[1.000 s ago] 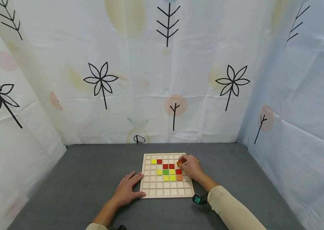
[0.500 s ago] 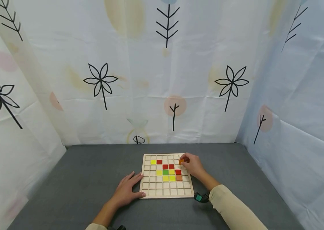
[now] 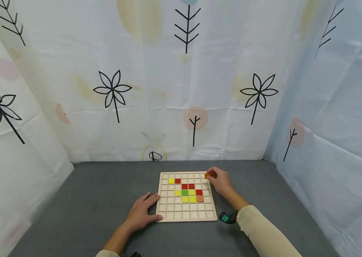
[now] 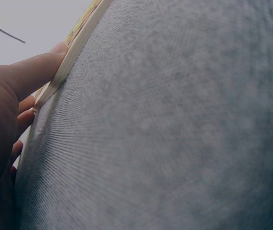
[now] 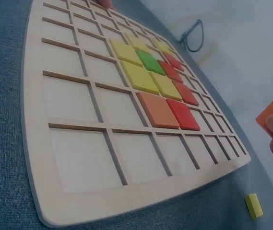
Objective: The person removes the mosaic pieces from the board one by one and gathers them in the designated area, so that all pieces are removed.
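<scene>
A square wooden grid board [image 3: 186, 220] lies on the table. My left hand [image 3: 139, 213] rests at its left edge with fingers spread, and the thumb [image 4: 42, 69] lies on the near left corner. At the far right corner my right hand [image 3: 222, 182] pinches an orange square tile [image 5: 269, 117] between thumb and fingertips, held just above the board. Tiles lie in several cells: a green one [image 3: 185, 192], another orange one [image 3: 199, 198], and several yellow [image 3: 192, 199] and red [image 3: 199, 192] ones, mostly right of the middle.
A loose yellow tile [image 5: 254, 206] sits on the table beside the board's right side in the right wrist view; the right hand hides it in the head view. Grey cloth covers the table [image 3: 97, 189]. Patterned white curtains [image 3: 155, 89] stand behind and at both sides.
My right hand has moved away from me and to the right, carrying the orange tile from the right-hand cells to the board's far right corner. The left hand has stayed in place.
</scene>
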A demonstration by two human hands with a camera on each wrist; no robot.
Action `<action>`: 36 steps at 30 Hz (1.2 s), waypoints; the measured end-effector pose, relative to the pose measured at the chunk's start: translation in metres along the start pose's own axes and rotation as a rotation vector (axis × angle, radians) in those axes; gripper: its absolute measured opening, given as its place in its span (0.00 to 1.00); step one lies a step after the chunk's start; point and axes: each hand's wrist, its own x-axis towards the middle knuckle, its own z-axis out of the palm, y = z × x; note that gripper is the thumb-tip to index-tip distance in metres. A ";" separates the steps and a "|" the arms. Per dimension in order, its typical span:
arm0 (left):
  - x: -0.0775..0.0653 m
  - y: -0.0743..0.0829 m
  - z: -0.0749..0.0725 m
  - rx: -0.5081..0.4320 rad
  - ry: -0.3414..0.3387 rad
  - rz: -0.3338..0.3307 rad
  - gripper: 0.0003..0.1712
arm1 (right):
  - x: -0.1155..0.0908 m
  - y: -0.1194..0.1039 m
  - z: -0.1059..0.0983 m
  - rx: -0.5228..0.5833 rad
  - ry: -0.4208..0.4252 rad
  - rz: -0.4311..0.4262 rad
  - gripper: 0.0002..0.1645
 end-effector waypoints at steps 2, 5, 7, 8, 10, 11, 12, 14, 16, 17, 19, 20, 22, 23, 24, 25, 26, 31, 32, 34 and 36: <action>0.000 0.000 0.000 0.002 0.001 -0.002 0.49 | 0.000 0.002 -0.001 0.006 0.015 0.013 0.07; 0.000 0.000 0.000 0.003 0.005 -0.001 0.49 | -0.001 0.004 -0.004 0.016 0.032 0.030 0.07; 0.000 0.000 0.000 0.004 0.007 0.001 0.49 | -0.002 0.005 -0.005 0.020 0.044 0.031 0.07; 0.000 0.000 0.000 0.003 0.007 0.003 0.49 | -0.002 0.006 -0.006 0.024 0.050 0.030 0.07; 0.000 0.001 -0.001 0.002 0.008 0.003 0.49 | -0.003 0.007 -0.007 0.027 0.059 0.029 0.07; 0.000 0.001 -0.001 0.003 0.008 0.002 0.49 | -0.003 0.008 -0.007 0.033 0.063 0.029 0.07; 0.000 0.000 -0.001 0.003 0.007 0.001 0.49 | -0.004 0.010 -0.008 0.032 0.066 0.028 0.07; 0.000 0.000 0.000 0.005 0.008 -0.001 0.49 | -0.005 0.012 -0.009 0.035 0.071 0.032 0.07; 0.000 -0.001 0.000 0.009 0.007 -0.002 0.49 | -0.006 0.015 -0.009 0.028 0.082 0.035 0.07; 0.000 -0.001 0.000 0.010 0.007 -0.002 0.49 | -0.007 0.017 -0.010 0.023 0.088 0.036 0.06; -0.001 -0.001 0.000 0.010 0.009 0.002 0.49 | -0.008 0.020 -0.011 0.011 0.098 0.036 0.06; -0.001 -0.001 0.000 0.008 0.008 0.003 0.49 | -0.009 0.022 -0.011 0.003 0.103 0.037 0.06; -0.001 -0.001 -0.001 0.003 0.009 0.008 0.49 | -0.010 0.027 -0.011 -0.013 0.107 0.040 0.06; -0.001 -0.001 -0.001 0.001 0.011 0.010 0.48 | -0.010 0.029 -0.011 -0.021 0.107 0.044 0.06; -0.001 -0.001 -0.001 -0.001 0.012 0.012 0.48 | -0.010 0.031 -0.012 -0.027 0.108 0.048 0.06; -0.001 -0.001 -0.001 -0.002 0.013 0.015 0.48 | -0.011 0.033 -0.012 -0.030 0.108 0.053 0.06; -0.001 -0.001 -0.001 -0.005 0.012 0.015 0.48 | -0.011 0.035 -0.012 -0.033 0.109 0.058 0.06; -0.001 0.001 -0.001 -0.006 0.014 0.020 0.48 | -0.012 0.042 -0.014 -0.037 0.109 0.077 0.06; -0.001 0.001 -0.001 -0.008 0.013 0.019 0.48 | -0.013 0.044 -0.014 -0.041 0.111 0.081 0.06; -0.001 0.001 -0.001 -0.008 0.014 0.018 0.48 | -0.013 0.046 -0.015 -0.053 0.115 0.084 0.06; -0.001 0.000 0.000 -0.011 0.015 0.017 0.48 | -0.014 0.048 -0.016 -0.066 0.124 0.084 0.06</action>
